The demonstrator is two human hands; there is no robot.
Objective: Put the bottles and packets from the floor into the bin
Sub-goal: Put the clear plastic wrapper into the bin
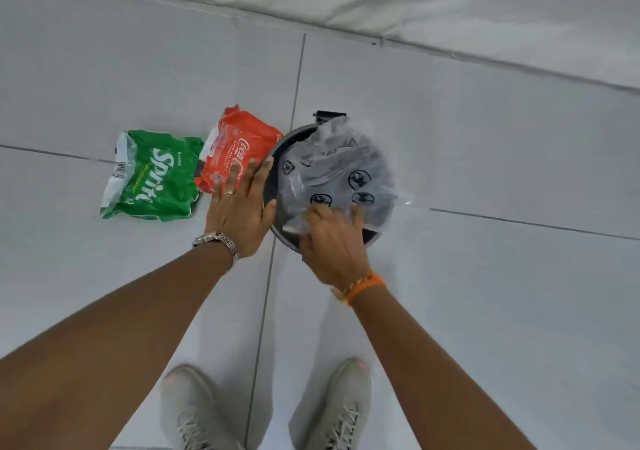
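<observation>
1. Underfoot: pale grey tiled floor (485, 138) with dark grout lines; a white sheeted edge (450, 6) runs along the far side.
2. Round dark bin (273, 172) stands on the floor, clear plastic wrap (339, 165) lying over its mouth.
3. Right hand (334, 241): fingers pinched on the wrap.
4. Left hand (239, 203): fingers spread flat, holding nothing, beside the bin rim.
5. Green Sprite packet (152, 176) and red Coca-Cola packet (239, 148) lie on the floor just left of the bin.

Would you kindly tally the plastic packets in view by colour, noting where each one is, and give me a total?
Green: 1, the green Sprite plastic packet on the floor.
Red: 1, the red Coca-Cola plastic packet on the floor beside the round dark bin.
Clear: 1, the clear printed plastic packet over the bin's mouth, under the right hand.
Total: 3
</observation>
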